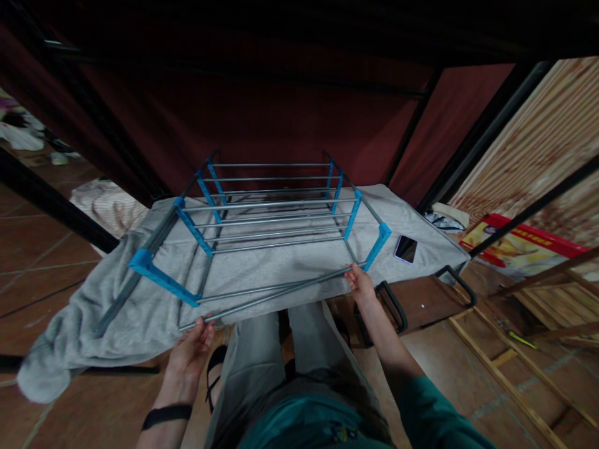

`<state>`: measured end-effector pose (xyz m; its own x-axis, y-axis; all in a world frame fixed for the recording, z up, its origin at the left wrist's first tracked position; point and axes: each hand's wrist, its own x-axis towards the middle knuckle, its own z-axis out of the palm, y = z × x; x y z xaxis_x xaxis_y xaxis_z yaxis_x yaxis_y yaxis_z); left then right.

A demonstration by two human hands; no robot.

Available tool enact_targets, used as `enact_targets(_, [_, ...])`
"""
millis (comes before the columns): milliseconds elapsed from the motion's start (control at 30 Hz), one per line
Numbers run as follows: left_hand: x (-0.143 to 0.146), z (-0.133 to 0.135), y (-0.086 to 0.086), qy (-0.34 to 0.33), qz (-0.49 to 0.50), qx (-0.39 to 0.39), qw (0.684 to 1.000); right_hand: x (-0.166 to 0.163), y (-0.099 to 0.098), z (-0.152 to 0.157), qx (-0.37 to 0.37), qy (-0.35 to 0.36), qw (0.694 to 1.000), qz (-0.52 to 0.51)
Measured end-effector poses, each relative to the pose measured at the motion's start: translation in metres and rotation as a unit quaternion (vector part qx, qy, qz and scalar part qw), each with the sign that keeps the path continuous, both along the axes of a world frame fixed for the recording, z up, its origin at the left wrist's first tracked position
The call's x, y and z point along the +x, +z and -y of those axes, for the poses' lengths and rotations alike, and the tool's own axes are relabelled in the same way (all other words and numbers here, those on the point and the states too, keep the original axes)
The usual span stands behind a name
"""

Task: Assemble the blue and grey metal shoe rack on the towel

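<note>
A rack (276,215) of grey metal rods and blue plastic side brackets lies on a grey blanket (140,312) in front of me. I hold one loose grey rod (271,294) across the rack's near edge. My left hand (191,350) pinches its left end, fingers closed on it. My right hand (360,284) grips its right end, close to the near right blue bracket (378,244). The near left blue bracket (161,277) stands a little apart from the rod's left end.
A phone (406,249) lies screen up on the blanket's right side. A black handle (393,305) sits below it. Wooden frames (524,368) lie on the tiled floor at right, beside a red and yellow box (519,246). Dark metal posts stand all round.
</note>
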<state>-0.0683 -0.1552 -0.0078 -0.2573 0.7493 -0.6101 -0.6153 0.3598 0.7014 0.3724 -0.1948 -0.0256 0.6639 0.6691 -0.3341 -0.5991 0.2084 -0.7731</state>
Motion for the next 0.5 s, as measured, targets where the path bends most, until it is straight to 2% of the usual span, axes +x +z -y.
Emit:
enact_targets(133, [0.000,0.002,0.006,0.013,-0.014,0.046,0.999,-0.001,0.002,0.002,-0.005,0.005,1.000,-0.007])
enact_targets(300, [0.002,0.004,0.022,0.050,-0.030,0.114,0.992,0.001,0.004,0.005,-0.019,0.020,1.000,-0.015])
enact_targets(500, [-0.001,0.001,0.039,0.023,-0.042,0.190,0.981,0.018,-0.013,0.000,-0.034,0.024,0.999,-0.019])
